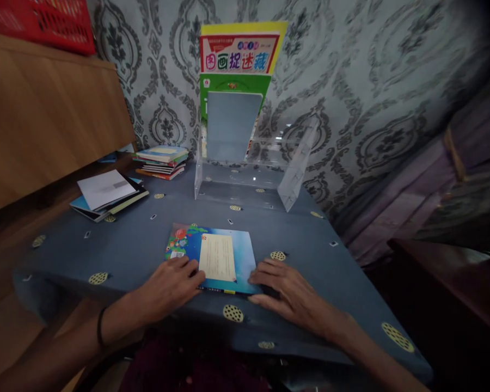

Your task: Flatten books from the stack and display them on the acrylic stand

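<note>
A thin blue picture book (245,256) lies flat near the table's front edge, with a cream text panel and a colourful undersea drawing at its left end. My left hand (171,283) is closed over the book's near left corner, fingers curled and thumb on the cover. At the book's right edge, my right hand (288,291) rests with its fingers stretched out and its thumb apart. Its fingertips touch the edge. Behind the book stands a clear acrylic rack (294,169), with several upright books (234,122) at its left side.
Loose books (108,190) lie at the table's left, with a stack of books (163,158) behind them. A wooden cabinet (53,120) bearing a red basket (41,24) borders the left side. A patterned wall (351,98) rises behind the blue-grey tablecloth (310,234).
</note>
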`<state>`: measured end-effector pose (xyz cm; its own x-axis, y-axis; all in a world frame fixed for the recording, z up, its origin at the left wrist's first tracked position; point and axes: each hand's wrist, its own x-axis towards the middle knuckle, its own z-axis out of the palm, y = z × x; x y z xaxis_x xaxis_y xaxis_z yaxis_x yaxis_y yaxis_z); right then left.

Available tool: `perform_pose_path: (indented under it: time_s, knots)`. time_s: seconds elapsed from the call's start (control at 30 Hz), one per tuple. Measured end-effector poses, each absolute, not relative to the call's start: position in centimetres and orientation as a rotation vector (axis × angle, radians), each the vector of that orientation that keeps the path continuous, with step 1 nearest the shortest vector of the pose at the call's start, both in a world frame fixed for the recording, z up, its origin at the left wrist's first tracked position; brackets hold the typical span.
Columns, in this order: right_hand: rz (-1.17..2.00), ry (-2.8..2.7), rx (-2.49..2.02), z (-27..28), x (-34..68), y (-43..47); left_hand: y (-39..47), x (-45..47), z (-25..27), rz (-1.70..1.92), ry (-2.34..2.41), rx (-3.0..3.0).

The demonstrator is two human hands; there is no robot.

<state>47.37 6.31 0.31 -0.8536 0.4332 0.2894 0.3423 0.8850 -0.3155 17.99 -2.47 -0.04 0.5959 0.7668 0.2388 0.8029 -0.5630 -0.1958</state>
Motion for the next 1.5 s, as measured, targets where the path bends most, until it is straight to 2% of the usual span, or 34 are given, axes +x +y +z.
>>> perform_pose_path:
  time_s: [0.13, 0.37, 0.63, 1.0, 1.5]
  knots:
    - [0.420, -2.763, -0.553, 1.1, 44.5, 6.6, -2.6, 17.5, -0.6, -0.217, -1.360, -2.593]
    - [0.309, -2.821, -0.448, -0.5, 36.5, 9.1, 0.1, 13.3, -1.9, -0.277, -1.729, -2.396]
    - [0.236, -2.886, -0.516, -2.1, 31.1, 10.3, 0.6, 12.4, -3.3, -0.174, -1.849, -2.348]
    - [0.229, -2.864, -0.544, -2.4, 30.9, 10.2, 1.5, 11.8, -2.9, -0.342, -1.829, -2.394]
    - [0.238, -2.798, -0.822, -3.2, 38.7, 10.2, 1.7, 11.9, -3.5, -0.301, -1.827, -2.318]
